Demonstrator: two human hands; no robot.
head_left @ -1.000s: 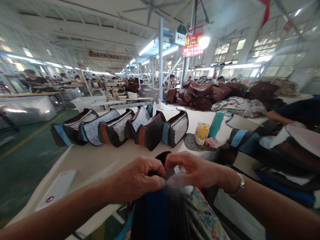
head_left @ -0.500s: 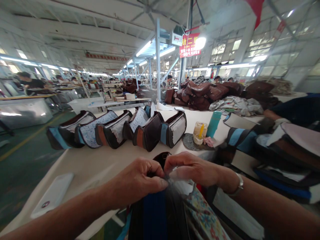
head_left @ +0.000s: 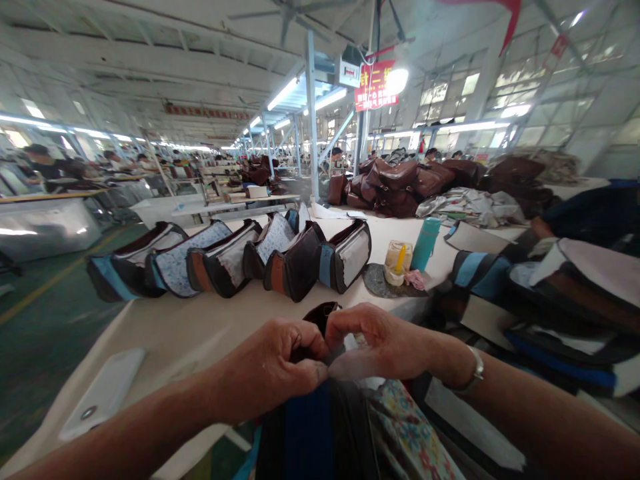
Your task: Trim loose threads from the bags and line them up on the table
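A dark bag piece with a blue stripe (head_left: 309,427) hangs in front of me, its dark upper end rising behind my fingers. My left hand (head_left: 280,360) pinches its top edge between thumb and forefinger. My right hand (head_left: 373,343), with a bracelet at the wrist, pinches the same edge, and the fingertips of both hands meet there. Whitish lining shows under my right hand, and flowered cloth (head_left: 410,427) lies just below it. The exact spot between the fingertips is hidden.
Several bag pieces (head_left: 295,267) stand in a row across the pale table (head_left: 200,340). A white case (head_left: 105,393) lies left. A glue jar (head_left: 399,263) and teal bottle (head_left: 427,245) stand beyond my right hand. Stacked bags (head_left: 575,287) and a person's arm (head_left: 590,217) are at right.
The view has shifted slightly. My right fingers have curled closer around the edge, and my left hand has barely moved. The co-worker's hand at right has drawn back a little.
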